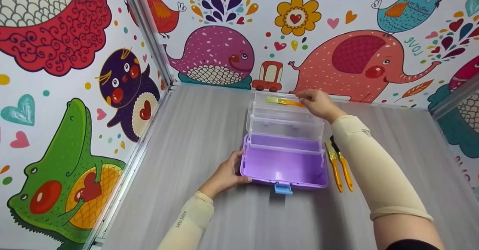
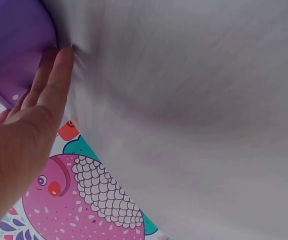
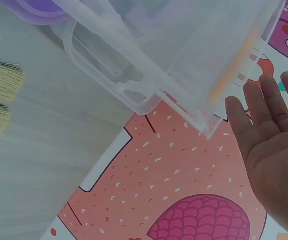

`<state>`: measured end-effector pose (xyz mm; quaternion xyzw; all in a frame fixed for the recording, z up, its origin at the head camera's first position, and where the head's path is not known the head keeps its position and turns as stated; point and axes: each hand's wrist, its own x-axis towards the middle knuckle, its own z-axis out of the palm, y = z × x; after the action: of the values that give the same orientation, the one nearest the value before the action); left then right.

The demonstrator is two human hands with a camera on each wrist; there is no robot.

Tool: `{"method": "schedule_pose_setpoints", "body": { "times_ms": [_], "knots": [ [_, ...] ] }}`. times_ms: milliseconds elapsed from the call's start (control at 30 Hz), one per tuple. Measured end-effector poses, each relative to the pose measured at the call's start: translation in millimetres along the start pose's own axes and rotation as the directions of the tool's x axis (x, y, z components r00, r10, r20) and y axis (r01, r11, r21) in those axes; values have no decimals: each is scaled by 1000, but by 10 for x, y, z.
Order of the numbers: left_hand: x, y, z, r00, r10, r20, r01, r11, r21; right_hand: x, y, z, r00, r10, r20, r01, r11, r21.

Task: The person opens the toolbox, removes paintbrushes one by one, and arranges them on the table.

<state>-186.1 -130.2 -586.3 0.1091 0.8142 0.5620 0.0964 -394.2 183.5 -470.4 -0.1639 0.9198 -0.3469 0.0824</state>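
A purple storage box [image 1: 280, 164] with a blue latch [image 1: 283, 188] stands with its clear tiered trays [image 1: 286, 126] folded out behind it. My left hand [image 1: 228, 171] holds the box's left front corner, thumb at the front and fingers along the side. In the left wrist view, those fingers lie against the purple wall [image 2: 19, 45]. A yellow-handled paintbrush [image 1: 286, 101] lies in the farthest tray. At its handle end is my right hand [image 1: 317, 103]; in the right wrist view its fingers [image 3: 259, 107] are extended, outside the tray's edge, apart from the brush.
More paintbrushes [image 1: 335, 165] lie on the grey table [image 1: 194, 130] right of the box, partly behind the right forearm. Their pale bristles [image 3: 1, 82] show in the right wrist view. Printed cartoon walls [image 1: 224, 55] border the table at the back and sides.
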Motion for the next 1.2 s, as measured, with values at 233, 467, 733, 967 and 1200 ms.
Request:
{"method": "schedule_pose_setpoints", "body": {
  "times_ms": [233,467,733,967,1200],
  "knots": [
    [6,-13,1,1000,-18,4,18,1000,-11,49,27,89,997,-70,43,75,990,-121],
    [2,2,-2,1000,-7,8,8,1000,-27,54,8,141,996,-41,76,53,984,-172],
    [8,-13,-2,1000,-19,5,19,1000,3,68,-23,141,995,-12,100,32,979,-203],
    [2,-17,-10,1000,-13,8,13,1000,5,59,-23,183,996,-14,90,35,971,-235],
    [6,-8,-15,1000,-18,2,18,999,32,42,-21,197,996,-42,77,60,966,-251]
  ]
}}
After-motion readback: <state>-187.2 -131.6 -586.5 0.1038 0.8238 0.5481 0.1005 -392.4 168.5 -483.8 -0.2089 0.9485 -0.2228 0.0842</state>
